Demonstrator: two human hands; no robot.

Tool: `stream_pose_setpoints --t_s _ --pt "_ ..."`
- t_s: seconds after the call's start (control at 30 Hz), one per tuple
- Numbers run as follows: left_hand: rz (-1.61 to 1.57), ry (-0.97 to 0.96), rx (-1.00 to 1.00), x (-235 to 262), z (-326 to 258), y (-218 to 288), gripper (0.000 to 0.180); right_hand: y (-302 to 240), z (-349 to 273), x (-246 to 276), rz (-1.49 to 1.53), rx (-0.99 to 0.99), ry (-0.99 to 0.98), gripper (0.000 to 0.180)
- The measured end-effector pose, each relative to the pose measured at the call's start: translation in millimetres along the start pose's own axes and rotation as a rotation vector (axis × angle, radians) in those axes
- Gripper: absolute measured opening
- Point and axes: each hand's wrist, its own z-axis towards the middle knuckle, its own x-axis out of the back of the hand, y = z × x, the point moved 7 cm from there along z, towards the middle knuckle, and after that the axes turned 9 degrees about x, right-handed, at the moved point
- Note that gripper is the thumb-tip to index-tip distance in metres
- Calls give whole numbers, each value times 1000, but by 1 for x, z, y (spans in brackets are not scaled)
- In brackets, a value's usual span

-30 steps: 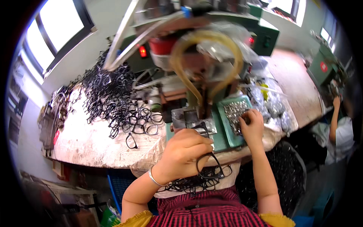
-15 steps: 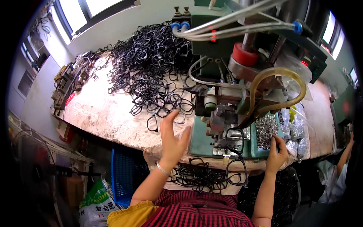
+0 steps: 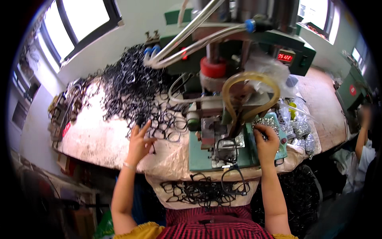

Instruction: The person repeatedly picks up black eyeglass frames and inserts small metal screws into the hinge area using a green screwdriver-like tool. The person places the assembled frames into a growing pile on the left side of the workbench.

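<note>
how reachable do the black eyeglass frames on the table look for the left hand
Probably yes: the left hand is at the near edge of the black frames, fingers spread, with the machine off to the right, apparently out of its way.

Pale worktable (image 3: 93,139), heaped black eyeglass frames (image 3: 133,75), green machine (image 3: 213,68)

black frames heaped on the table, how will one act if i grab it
The black frames probably snag one another, being overlapping open loops. One looks light, being thin, and likely stiff, since its outline appears rounded, not sagging.
</note>
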Motion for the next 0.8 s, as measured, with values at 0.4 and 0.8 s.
stream_pose_setpoints --t_s 0.4,0.8 --pt "-1440 205 715 -15 -20 61 23 -61 -15 38 -6 78 -96 11" --pt "-1660 319 395 56 21 154 30 -63 -5 -39 621 -187 -121 42"
